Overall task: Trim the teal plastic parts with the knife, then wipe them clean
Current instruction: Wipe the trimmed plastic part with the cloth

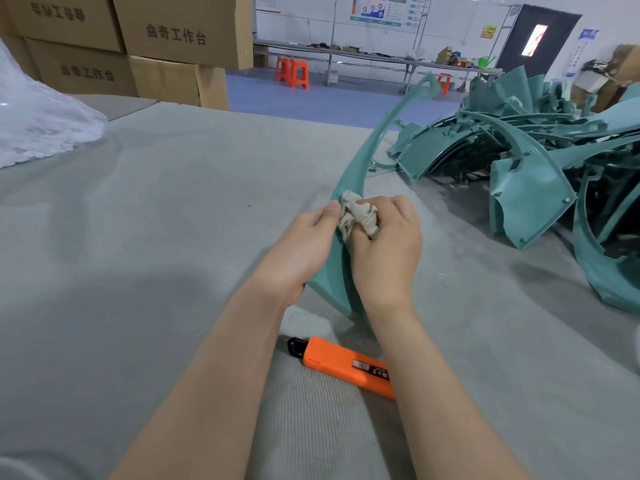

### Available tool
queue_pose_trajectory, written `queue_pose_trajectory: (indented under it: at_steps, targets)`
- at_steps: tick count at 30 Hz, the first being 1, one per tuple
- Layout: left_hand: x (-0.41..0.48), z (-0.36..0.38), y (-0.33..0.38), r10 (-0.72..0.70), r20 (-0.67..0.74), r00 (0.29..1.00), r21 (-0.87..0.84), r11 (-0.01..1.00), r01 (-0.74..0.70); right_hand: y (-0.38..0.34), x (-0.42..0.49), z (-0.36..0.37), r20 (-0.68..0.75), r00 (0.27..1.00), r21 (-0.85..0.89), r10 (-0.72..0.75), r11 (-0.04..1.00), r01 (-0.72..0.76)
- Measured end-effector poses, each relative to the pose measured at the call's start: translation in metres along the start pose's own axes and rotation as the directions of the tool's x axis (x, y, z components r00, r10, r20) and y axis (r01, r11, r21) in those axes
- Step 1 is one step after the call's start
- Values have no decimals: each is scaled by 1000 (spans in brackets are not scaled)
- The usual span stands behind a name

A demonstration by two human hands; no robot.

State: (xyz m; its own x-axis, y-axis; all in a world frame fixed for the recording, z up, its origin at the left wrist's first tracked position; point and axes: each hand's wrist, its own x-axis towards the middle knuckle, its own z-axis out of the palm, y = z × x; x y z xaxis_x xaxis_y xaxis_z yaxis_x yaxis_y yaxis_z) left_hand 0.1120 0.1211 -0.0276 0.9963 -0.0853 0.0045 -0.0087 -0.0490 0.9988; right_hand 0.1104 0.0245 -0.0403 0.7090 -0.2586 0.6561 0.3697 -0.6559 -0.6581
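Teal part (360, 157) between both hands (304, 244) (cloth (356, 216) pressed on it)

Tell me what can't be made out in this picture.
All head view.
Knife: rear end hidden under the right forearm.
Part: lower end behind the right wrist.
Cloth: mostly bunched inside the right hand.
Pile: cut off by the right edge.
Posters: too small to read.

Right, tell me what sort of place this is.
Likely a factory finishing area: a heap of teal plastic parts on the grey worktable, stacked cardboard cartons, and long benches with orange stools behind.
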Motion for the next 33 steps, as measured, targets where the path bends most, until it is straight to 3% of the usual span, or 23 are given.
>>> queue_pose_trajectory:
  at_steps: [4, 13, 16, 20, 24, 27, 30, 33]
  targets:
    - [-5, 4, 5, 20, 24, 1000, 85, 996, -22, -3, 3, -5, -87, 996, -2, -2, 1000, 2]
    - [-3, 7, 4, 73, 76, 994, 204, 975, -87, -6, 19, -3, -142, 986, 74, 86, 994, -76]
    - [-3, 7, 5, 97, 14, 995, 196, 976, -98, -3, 17, 1, -109, 991, 84, 72, 994, -63]
    - [-1, -5, 6, 70, -149, 986, 86, 995, -57, 6, 1, 12, 45, 997, 35, 56, 998, -58]
    - [-2, -14, 8, 105, -195, 975, 8, 994, -105, 33, 3, 13, 142, 963, -70, 231, 972, -223]
    - [0, -16, 8, 123, -223, 967, -42, 990, -135, 45, 12, 5, 126, 930, -157, 346, 932, -326]
    - [2, -13, 8, 134, -293, 947, -122, 977, -176, 31, 10, 4, 56, 969, -155, 243, 960, -231]
    - [5, -12, 6, 219, -403, 889, -68, 961, -267, -6, -11, 17, 131, 990, 21, 42, 999, -46]
